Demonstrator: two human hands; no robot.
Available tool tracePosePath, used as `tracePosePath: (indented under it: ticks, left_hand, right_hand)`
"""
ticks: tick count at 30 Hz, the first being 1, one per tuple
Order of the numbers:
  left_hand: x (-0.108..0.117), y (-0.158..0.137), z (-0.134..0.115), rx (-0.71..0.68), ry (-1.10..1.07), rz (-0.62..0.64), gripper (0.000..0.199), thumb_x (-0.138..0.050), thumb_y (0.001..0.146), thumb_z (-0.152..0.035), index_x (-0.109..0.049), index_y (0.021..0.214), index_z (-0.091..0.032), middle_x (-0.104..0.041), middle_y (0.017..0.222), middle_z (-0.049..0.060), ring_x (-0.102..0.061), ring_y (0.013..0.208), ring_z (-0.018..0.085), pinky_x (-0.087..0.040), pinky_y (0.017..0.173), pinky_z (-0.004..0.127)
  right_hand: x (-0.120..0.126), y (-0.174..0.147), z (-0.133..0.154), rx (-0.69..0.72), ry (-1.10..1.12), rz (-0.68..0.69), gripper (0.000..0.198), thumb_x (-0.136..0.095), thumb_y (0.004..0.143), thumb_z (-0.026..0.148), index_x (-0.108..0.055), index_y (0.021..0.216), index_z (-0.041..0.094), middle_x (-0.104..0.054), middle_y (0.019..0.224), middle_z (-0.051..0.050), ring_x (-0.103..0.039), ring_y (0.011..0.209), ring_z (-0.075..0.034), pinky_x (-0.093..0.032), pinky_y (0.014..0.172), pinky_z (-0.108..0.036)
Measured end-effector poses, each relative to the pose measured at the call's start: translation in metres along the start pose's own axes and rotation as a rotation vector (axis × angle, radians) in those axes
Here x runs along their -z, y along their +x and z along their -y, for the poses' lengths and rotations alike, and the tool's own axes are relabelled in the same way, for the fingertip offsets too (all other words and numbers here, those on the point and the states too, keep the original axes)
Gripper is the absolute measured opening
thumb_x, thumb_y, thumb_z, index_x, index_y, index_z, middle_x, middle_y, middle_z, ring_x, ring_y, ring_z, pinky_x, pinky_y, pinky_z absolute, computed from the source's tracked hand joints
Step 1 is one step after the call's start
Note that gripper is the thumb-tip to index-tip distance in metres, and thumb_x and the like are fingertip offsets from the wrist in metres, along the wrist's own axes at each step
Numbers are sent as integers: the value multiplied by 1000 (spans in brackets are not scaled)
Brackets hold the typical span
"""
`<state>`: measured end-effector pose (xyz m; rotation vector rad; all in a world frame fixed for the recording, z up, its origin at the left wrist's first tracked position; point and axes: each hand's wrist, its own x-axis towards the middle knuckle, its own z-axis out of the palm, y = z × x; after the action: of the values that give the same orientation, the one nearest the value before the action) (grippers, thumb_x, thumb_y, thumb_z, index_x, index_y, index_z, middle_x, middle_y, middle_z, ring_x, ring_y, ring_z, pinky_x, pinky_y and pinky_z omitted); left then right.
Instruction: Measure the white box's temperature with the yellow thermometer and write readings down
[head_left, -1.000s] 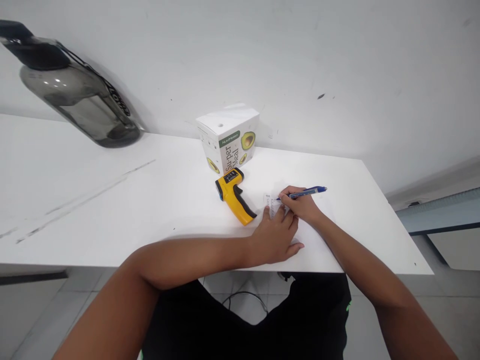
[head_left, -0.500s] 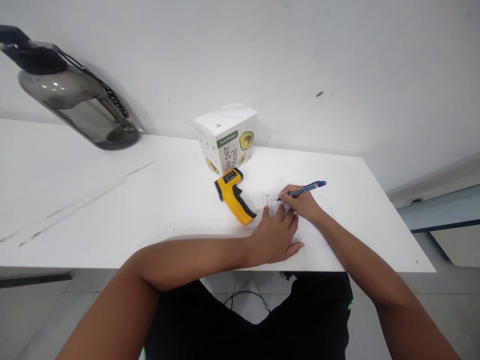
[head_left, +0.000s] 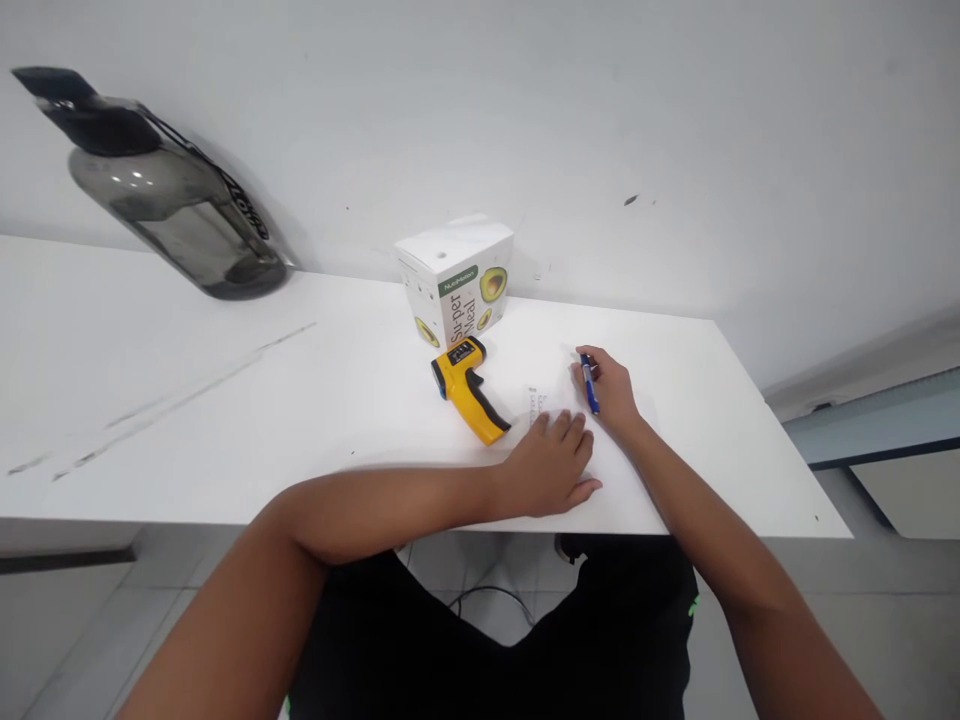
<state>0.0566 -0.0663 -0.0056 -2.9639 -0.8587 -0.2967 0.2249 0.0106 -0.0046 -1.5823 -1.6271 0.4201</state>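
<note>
My right hand (head_left: 609, 388) is closed around a blue pen (head_left: 589, 385), which now lies across the fingers and points away toward the wall. Under both hands is a white sheet of paper (head_left: 553, 390) with short lines of blue handwriting; its edges barely stand out against the white table. My left hand (head_left: 549, 462) rests flat on the sheet, fingers stretched and thumb apart, just below the writing. Left of the paper lies a yellow and black infrared thermometer gun (head_left: 474, 395), its handle end close to my left fingers.
A white box with avocado pictures (head_left: 456, 285) stands behind the thermometer. At the far left, a grey see-through water bottle (head_left: 180, 215) stands near the wall. The white table (head_left: 225, 420) ends at my lap and on the right.
My right hand has lifted away from the writing and moved slightly up the sheet. The pen has swung round in my fingers. My left hand stays on the paper; the view shifted slightly.
</note>
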Motion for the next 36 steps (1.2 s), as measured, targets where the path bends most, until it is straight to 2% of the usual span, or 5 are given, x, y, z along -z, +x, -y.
tracePosePath:
  ticks: [15, 18, 23, 29, 36]
  left_hand:
    - [28, -10, 37, -188, -280, 9, 36, -48, 93, -49, -66, 112, -24, -73, 114, 3, -69, 99, 18, -51, 84, 31]
    - [52, -23, 72, -29, -304, -383, 34, -38, 97, -38, -68, 95, -24, -75, 92, 3, -69, 86, 15, -50, 80, 29]
    - [59, -41, 149, 759, -37, -1107, 38, -61, 83, -52, -59, 100, -18, -64, 95, 12, -59, 95, 27, -50, 86, 43]
    - [33, -44, 183, 986, -215, -879, 96, -73, 68, -62, -31, 141, -16, -39, 146, 20, -34, 139, 37, -31, 113, 55]
    - [30, -40, 182, 1021, -557, -720, 91, -70, 71, -61, -32, 143, -22, -43, 148, 16, -54, 125, 32, -48, 96, 46]
  right_hand:
    - [-14, 11, -18, -230, 471, -96, 53, -54, 79, 50, -59, 118, 14, -72, 99, -9, -68, 63, -16, -53, 56, -30]
    - [-15, 9, -17, -242, 548, -142, 51, -57, 79, 49, -60, 117, 15, -71, 103, -11, -70, 69, -17, -56, 64, -32]
    - [-10, 1, -13, -181, 448, -95, 47, -58, 80, 54, -65, 111, 20, -71, 94, -6, -69, 68, -19, -55, 65, -34]
    - [-8, -2, -10, -91, 221, -56, 36, -53, 84, 49, -71, 105, 26, -72, 85, -4, -66, 72, -23, -55, 75, -41]
    - [-11, 1, -9, -16, -131, 50, 33, -44, 90, 32, -70, 109, 25, -71, 110, -6, -64, 103, -25, -47, 97, -42]
